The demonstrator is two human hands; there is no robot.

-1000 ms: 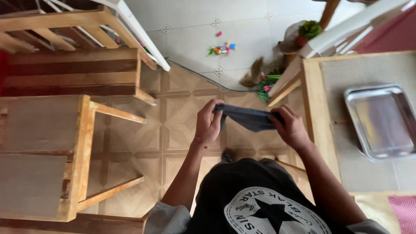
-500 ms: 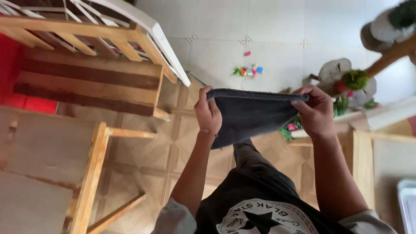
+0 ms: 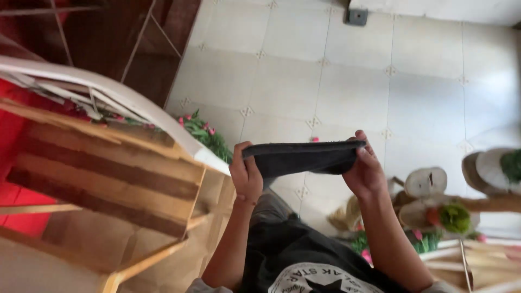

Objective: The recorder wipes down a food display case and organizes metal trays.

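Observation:
I hold a dark grey cloth point(image 3: 301, 157) stretched flat between both hands, out in front of my chest and above the tiled floor. My left hand point(image 3: 246, 176) grips its left end, thumb on top. My right hand point(image 3: 364, 170) grips its right end, fingers curled over the edge. The cloth hangs level, slightly sagging in the middle. Below it I see my black shirt with a white round print point(image 3: 320, 279).
A wooden slatted crate point(image 3: 108, 179) and a white frame rail point(image 3: 125, 103) stand at the left. Pink flowers with green leaves point(image 3: 203, 133) lie by the rail. Light floor tiles point(image 3: 353, 70) lie ahead. Wooden log slices and small plants point(image 3: 439, 203) sit at the right.
The view has swung upward toward the tiled floor. My hands have lifted the cloth higher and pulled it out flatter; the metal tray and table at the right are out of view.

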